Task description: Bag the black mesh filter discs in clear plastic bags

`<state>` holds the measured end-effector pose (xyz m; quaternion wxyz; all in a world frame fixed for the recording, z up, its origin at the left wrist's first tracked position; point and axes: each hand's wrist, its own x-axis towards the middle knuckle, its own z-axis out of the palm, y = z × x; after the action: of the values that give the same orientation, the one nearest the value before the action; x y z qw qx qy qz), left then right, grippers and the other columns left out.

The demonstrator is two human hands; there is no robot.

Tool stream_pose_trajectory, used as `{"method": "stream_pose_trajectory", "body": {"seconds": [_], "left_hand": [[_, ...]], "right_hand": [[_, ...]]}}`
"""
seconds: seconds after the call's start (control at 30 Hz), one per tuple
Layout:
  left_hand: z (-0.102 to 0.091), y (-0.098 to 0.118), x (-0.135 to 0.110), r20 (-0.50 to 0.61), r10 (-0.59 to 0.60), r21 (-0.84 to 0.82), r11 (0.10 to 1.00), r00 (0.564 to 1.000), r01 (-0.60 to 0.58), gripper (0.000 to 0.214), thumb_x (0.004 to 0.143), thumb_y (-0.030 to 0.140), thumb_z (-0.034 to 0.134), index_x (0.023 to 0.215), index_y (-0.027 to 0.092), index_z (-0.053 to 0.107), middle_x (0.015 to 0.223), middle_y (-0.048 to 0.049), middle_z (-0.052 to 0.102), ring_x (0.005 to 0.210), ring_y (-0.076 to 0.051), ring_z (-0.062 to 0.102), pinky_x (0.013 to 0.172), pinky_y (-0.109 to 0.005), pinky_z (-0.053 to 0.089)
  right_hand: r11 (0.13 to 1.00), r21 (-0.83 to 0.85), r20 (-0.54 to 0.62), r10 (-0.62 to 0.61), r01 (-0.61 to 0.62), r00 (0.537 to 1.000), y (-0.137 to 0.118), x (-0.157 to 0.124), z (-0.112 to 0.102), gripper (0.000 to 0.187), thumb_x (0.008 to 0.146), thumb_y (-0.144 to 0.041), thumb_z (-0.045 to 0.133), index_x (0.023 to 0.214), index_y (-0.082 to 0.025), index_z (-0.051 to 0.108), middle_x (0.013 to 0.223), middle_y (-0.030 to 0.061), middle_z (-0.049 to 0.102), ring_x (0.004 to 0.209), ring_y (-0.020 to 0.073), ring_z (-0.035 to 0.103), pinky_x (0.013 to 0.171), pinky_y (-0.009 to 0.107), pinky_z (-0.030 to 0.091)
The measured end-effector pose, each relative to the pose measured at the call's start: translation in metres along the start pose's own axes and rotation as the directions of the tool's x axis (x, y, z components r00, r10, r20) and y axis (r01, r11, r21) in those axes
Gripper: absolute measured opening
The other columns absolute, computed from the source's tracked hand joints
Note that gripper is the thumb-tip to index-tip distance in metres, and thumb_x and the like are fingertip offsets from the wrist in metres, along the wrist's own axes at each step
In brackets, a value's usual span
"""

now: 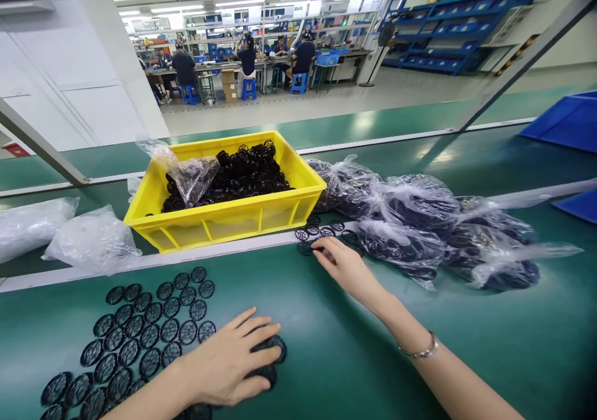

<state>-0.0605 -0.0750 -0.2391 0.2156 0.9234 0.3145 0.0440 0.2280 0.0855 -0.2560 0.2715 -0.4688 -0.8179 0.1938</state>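
My left hand (233,359) lies palm down with fingers spread over a few black round spoked parts (275,347), partly covering them. Beside it, many similar black discs (149,334) are laid flat in rough rows on the green surface. My right hand (344,267) reaches across to a small group of black spoked rings (326,231) by the yellow bin. Its thumb and index finger are bent, with their tips slightly apart near one ring (305,249). Nothing shows between those fingertips; the other fingers are partly hidden.
The yellow bin (228,226) holds a heap of black parts (252,171) and a clear plastic bag (191,174). Filled clear bags (401,233) lie to its right, whitish bags (93,239) to its left. Blue bins (566,121) stand far right. People sit at benches behind.
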Motion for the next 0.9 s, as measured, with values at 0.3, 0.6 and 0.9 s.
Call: {"method": "stream_pose_trajectory", "body": {"seconds": [0.3,0.6,0.9], "left_hand": [[0.004,0.004,-0.014,-0.071,-0.003,-0.031,1.000,0.997,0.001,0.027,0.094,0.036,0.056,0.116,0.022,0.060,0.145,-0.0093,0.056,0.139,-0.025,0.046,0.122,-0.045,0.029],[0.008,0.001,-0.011,-0.151,-0.028,-0.041,0.999,0.988,0.022,0.026,0.093,0.035,0.057,0.116,0.021,0.059,0.140,-0.0094,0.058,0.136,-0.025,0.047,0.121,-0.045,0.030],[0.003,-0.010,-0.010,-0.303,-0.187,-0.087,0.982,0.935,0.168,0.029,0.100,0.027,0.046,0.126,0.018,0.055,0.140,-0.0121,0.057,0.136,-0.024,0.045,0.115,-0.042,0.040]], "right_hand": [[0.957,-0.238,0.041,-0.161,0.166,0.986,0.010,0.008,0.027,0.023,0.100,-0.030,0.041,0.112,-0.023,0.060,0.118,0.0129,0.066,0.108,0.0285,0.064,0.091,0.044,0.054],[0.959,-0.227,0.063,-0.157,0.167,0.986,-0.003,0.002,0.038,0.031,0.101,-0.040,0.043,0.108,-0.019,0.064,0.119,0.0190,0.066,0.108,0.0341,0.062,0.096,0.051,0.051],[0.904,0.374,0.417,0.035,-0.206,0.908,-0.057,-0.024,0.050,0.026,0.096,-0.046,0.054,0.108,-0.024,0.059,0.082,-0.0005,0.064,0.055,0.0138,0.063,0.054,0.027,0.053]]}}
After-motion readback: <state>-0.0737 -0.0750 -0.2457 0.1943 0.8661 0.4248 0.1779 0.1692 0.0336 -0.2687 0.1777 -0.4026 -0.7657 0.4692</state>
